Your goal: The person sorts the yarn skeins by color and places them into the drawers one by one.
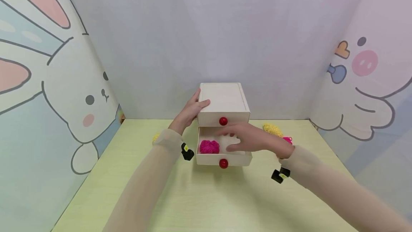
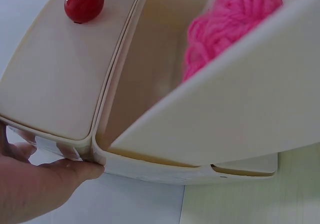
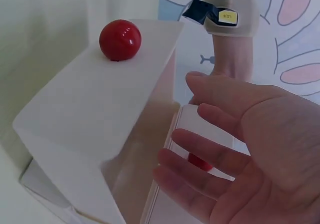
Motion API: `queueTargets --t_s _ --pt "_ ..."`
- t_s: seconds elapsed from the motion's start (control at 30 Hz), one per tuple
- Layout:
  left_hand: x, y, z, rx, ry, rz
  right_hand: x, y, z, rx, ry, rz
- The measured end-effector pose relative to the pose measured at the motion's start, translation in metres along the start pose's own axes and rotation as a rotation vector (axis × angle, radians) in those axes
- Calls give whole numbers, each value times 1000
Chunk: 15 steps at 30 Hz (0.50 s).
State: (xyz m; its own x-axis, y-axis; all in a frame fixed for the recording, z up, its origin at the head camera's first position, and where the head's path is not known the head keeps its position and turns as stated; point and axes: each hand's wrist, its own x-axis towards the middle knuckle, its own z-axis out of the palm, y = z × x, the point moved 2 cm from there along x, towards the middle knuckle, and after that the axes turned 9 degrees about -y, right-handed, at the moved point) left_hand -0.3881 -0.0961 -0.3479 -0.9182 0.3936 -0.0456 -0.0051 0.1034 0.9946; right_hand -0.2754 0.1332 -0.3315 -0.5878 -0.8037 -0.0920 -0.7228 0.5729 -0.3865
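Right hand (image 1: 246, 137) above a pulled-out lower drawer (image 1: 209, 159) with a magenta yarn ball (image 1: 209, 147) inside

A small white two-drawer cabinet (image 1: 223, 97) stands near the middle of the head frame, on a pale yellow-green tabletop (image 1: 206, 198). Its upper drawer (image 1: 209, 119) is closed and shows a round red knob (image 1: 223, 121); the lower one extends toward the bottom of the frame, with a matching red ball knob (image 1: 223, 163) on its front. The magenta yarn ball lies in the left part of that drawer.

The left hand (image 1: 189, 111) rests against the cabinet's left side, thumb over the edge of the top and the other fingers extended along the side. The right hand, fingers loosely spread and holding nothing, hangs over the right part of the drawer, apart from the yarn.

Right of centre on the tabletop, a yellow yarn bundle (image 1: 272, 129) lies beside a second pink yarn piece (image 1: 288, 139), partly hidden by the right wrist. Another bit of yellow yarn (image 1: 156, 138) shows left of the left forearm. A cartoon rabbit (image 1: 80, 92) fills the left edge of the frame; a cartoon pig (image 1: 370, 81) is at the right.
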Motion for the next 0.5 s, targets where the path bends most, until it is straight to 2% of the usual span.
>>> queueTargets --t_s 0.17,0.5 --pt "0 0 1 1 4 1 -34 12 -8 19 31 66" --pt "-2 1 2 -11 4 -5 -98 61 -19 -27 58 212"
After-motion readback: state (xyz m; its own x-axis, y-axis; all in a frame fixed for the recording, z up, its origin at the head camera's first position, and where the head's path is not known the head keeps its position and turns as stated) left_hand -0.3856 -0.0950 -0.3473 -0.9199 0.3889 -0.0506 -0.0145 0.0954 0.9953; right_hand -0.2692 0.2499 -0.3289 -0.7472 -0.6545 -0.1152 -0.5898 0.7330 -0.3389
